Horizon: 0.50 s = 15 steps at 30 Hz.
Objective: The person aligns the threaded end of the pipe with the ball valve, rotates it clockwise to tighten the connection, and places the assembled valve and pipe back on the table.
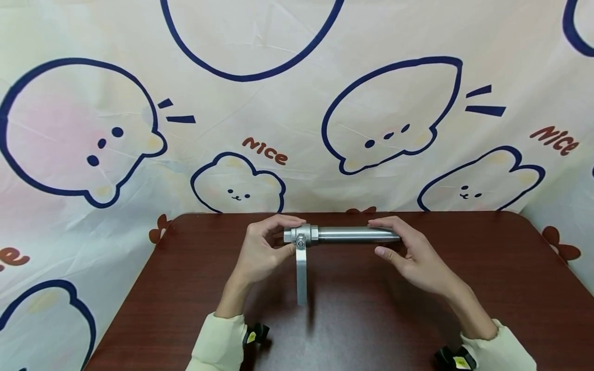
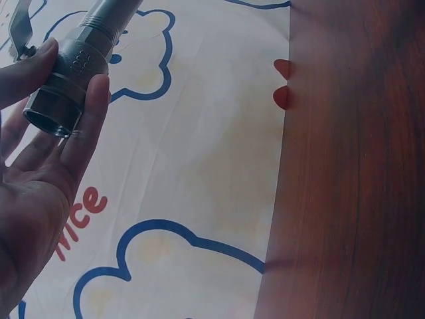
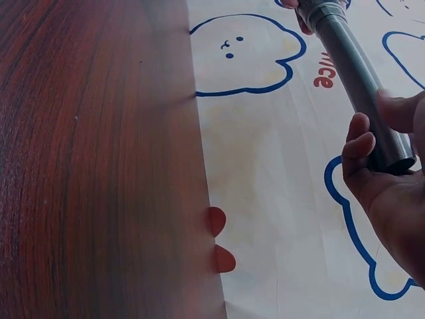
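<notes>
The metal valve (image 1: 300,233), the landmark here, is held above the table (image 1: 371,319). Its left end is pinched between the thumb and the fingers of the left hand (image 1: 262,252), by which it is gripped from the left side. Raised marks can be seen on its body in the left wrist view, though they are too small to be read. To the right of the valve, a smooth metal pipe (image 1: 348,235) is joined to it in a straight line. The pipe's end away from the valve is pinched by the right hand (image 1: 419,260), with the thumb laid on one side and the fingers on the other. A flat metal handle (image 1: 301,278) is fixed to the valve and is pointed crosswise to the pipe, towards the near side. Behind the valve, a pale cloth (image 1: 306,113) is hung, printed with dark blue outlines and the word "Nice". Nearer than the valve, pale sleeves (image 1: 218,342) and black devices (image 1: 257,334) are worn at both wrists.
</notes>
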Available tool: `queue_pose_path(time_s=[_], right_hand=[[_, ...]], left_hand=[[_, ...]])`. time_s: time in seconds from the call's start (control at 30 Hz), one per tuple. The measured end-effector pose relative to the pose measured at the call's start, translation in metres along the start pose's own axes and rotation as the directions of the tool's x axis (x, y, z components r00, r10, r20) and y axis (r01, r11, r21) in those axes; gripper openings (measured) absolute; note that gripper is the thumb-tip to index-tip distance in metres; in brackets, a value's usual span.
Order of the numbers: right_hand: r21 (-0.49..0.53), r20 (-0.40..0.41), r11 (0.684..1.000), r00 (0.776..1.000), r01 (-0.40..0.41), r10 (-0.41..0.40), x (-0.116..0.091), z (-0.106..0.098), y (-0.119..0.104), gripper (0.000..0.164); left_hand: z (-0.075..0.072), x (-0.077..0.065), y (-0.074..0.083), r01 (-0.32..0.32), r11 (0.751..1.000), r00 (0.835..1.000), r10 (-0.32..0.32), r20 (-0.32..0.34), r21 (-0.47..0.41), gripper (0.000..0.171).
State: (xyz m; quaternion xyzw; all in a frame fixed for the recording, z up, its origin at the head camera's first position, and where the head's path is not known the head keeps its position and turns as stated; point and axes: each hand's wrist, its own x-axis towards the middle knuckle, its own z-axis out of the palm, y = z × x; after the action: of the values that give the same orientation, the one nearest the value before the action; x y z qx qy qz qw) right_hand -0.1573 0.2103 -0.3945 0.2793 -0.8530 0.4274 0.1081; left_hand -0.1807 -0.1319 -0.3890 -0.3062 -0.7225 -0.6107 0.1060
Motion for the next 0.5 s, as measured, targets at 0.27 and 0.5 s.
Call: queue_pose_path(time_s=[0.27,0.5], right_hand=[[-0.004,-0.039,1.0,0.999,0.004,-0.004,0.0002,0.0021,-0.0014,0.05],[-0.002,-0.076,0.999,0.996,0.036,-0.036,0.0002,0.0011,-0.0022,0.051]], left_hand=[[0.0003,-0.0005,-0.0014,0.005,1.0,1.0,-0.005,0.001,0.002,0.043],[0.0007,0.0003,0.0006,0.008,1.0,1.0,-0.008,0.0,0.003,0.043]])
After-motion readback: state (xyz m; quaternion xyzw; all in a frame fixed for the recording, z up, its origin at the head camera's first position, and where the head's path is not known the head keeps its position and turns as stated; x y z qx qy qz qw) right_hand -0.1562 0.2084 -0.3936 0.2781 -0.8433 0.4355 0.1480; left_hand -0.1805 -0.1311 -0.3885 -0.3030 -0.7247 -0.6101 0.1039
